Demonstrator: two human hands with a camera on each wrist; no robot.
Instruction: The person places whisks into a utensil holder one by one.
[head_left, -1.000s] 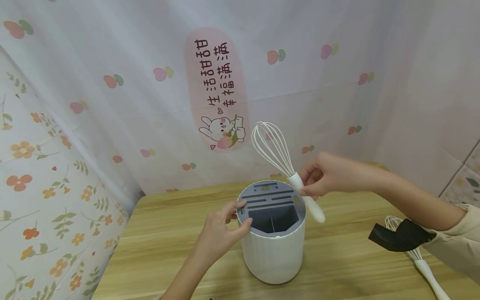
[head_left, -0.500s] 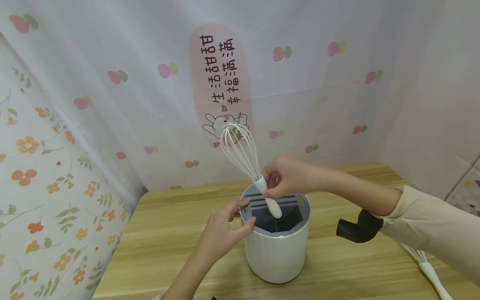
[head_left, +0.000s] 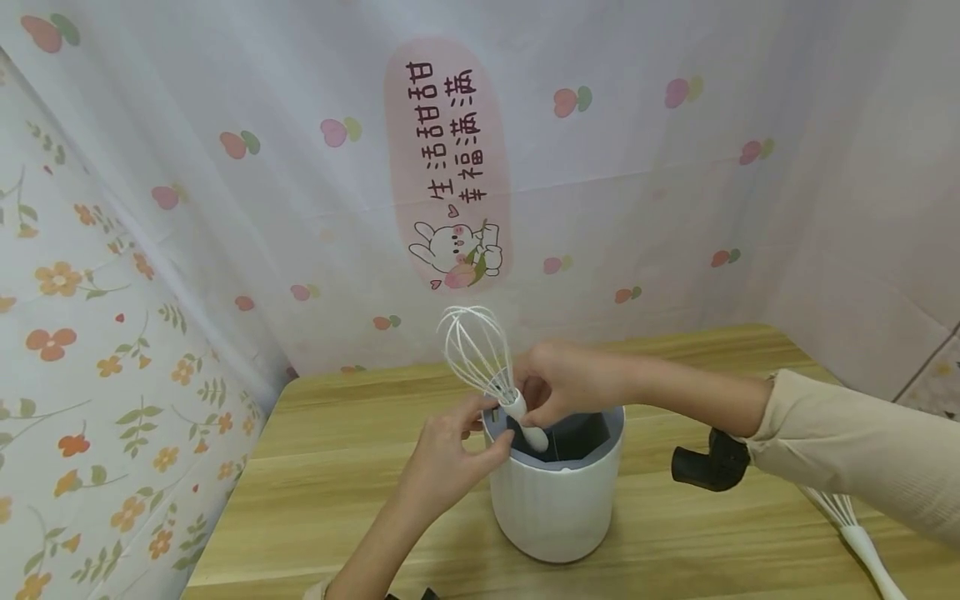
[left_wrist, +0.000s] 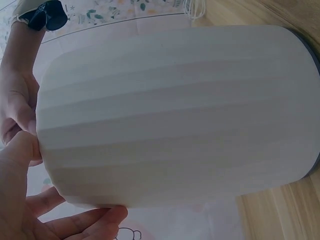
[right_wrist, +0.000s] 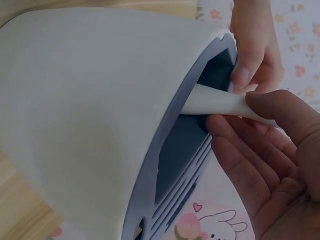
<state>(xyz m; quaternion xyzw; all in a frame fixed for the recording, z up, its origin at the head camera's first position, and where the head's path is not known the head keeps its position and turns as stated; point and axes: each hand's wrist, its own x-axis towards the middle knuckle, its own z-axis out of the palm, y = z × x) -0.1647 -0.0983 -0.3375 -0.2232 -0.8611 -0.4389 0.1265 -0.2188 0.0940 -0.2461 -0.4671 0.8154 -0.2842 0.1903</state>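
Observation:
A white whisk stands tilted over the utensil holder, wires up. Its handle dips into the larger opening of the holder's grey-blue slotted lid. My right hand pinches that handle between thumb and fingers, just below the wires. At the holder's left rim, my left hand grips the white body, its thumb at the top edge and its fingers along the side, as the left wrist view also shows. The bottom of the handle is hidden inside the holder in the right wrist view.
Another white whisk lies on the wooden table at the right, partly covered by the right sleeve. A black wrist mount juts from that sleeve. A printed curtain hangs behind the table.
My right hand has carried the whisk left from beside the holder to above its opening, then lowered it handle first into it. My left hand has stayed at the rim.

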